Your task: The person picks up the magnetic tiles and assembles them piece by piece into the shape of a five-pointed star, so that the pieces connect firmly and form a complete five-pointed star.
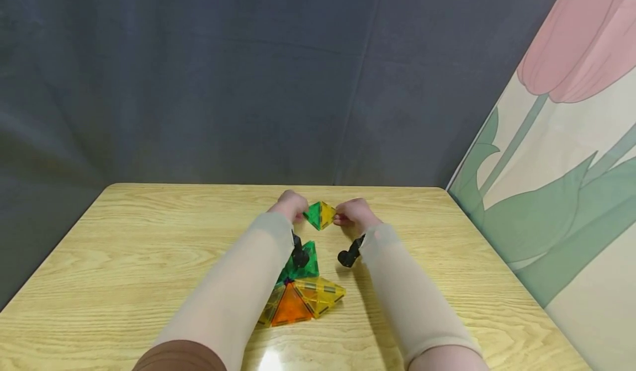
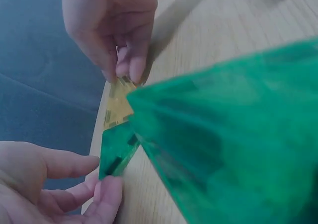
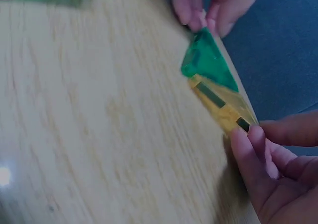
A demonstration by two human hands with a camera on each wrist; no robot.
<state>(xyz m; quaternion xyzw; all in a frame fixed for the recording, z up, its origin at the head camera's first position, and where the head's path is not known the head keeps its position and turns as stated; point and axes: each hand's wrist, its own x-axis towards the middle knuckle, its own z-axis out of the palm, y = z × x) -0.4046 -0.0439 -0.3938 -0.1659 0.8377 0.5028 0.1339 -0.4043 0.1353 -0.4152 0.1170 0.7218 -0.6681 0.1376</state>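
At the far part of the table my left hand [image 1: 290, 204] pinches the outer corner of a translucent green triangular magnetic tile [image 1: 313, 215]. Opposite it, my right hand [image 1: 355, 213] pinches a yellow triangular magnetic tile [image 1: 327, 215] by its outer corner. The two tiles meet along one edge and form a diamond between the hands. In the right wrist view, thumb and fingers lie on either side of the yellow tile's tip [image 3: 223, 105], and dark magnet strips show along its edge. The left wrist view has the green tile [image 2: 117, 149] between thumb and fingers.
Nearer my body, a group of joined magnetic tiles includes a green tile [image 1: 310, 261], an orange triangle [image 1: 291, 306] and yellow tiles [image 1: 323, 293]. My left forearm hides part of it. Black wrist cameras [image 1: 349, 255] hang below both wrists. A dark curtain [image 1: 238, 84] stands behind the table's back edge.
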